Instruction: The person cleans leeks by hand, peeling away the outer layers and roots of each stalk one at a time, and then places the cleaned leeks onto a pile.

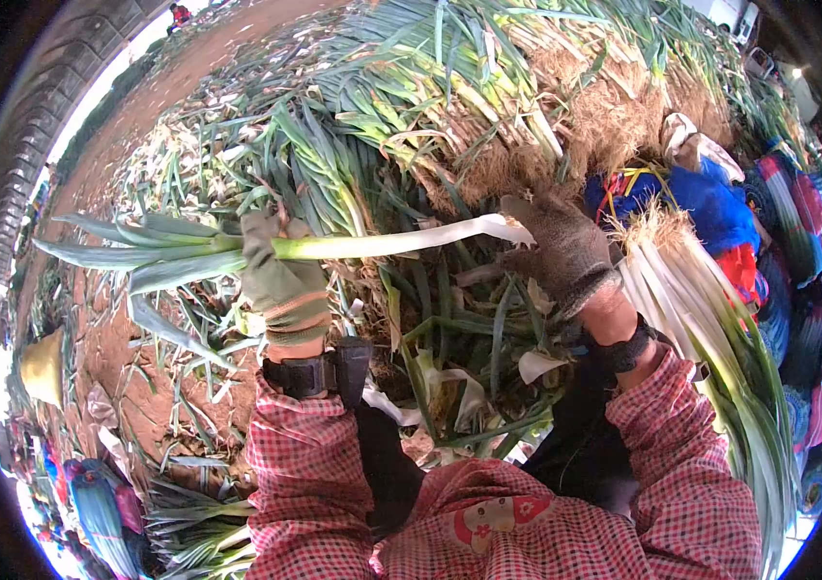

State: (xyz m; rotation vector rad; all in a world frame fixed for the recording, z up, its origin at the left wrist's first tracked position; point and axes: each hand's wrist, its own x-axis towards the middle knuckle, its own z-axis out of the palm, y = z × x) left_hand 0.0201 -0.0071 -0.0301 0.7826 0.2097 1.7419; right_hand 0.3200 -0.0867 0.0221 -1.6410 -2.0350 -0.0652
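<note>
A long green onion lies level across the view, its green leaves to the left and its white end to the right. My left hand, in a greenish work glove, is closed round it where the leaves begin. At the white end is my right hand in a dark, soiled glove, its fingers and thumb apart around the tip; whether they touch it is hard to see. Beside my right wrist rests a bundle of green onions with white stalks and pale roots.
A large heap of green onions with brown roots spreads ahead. Loose leaf scraps cover the ground between my legs. Blue cloth and wrapped bundles stand at the right, a yellow container at the left.
</note>
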